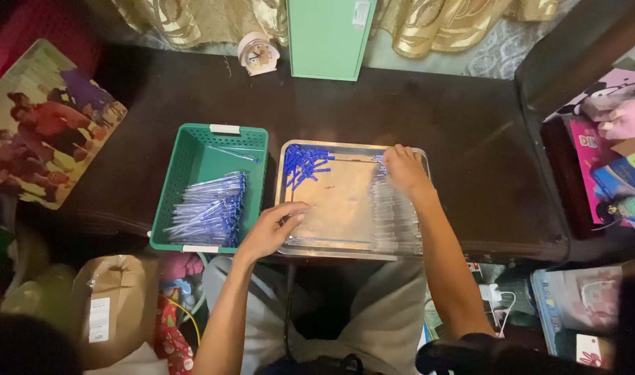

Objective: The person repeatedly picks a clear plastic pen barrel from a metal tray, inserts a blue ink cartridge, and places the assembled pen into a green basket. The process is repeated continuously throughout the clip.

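The right hand (404, 170) rests, fingers curled together, on the clear pen barrels (395, 219) stacked right of centre in the steel tray (345, 251), their long axes crosswise. The left hand (272, 229), fingers loosely together, touches the tray's lower-left edge.

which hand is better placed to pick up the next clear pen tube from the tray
Probably the right. The right hand already rests at the top of the row of clear pen tubes along the metal tray's right side. The left hand sits at the tray's near-left edge, closer to the green basket.
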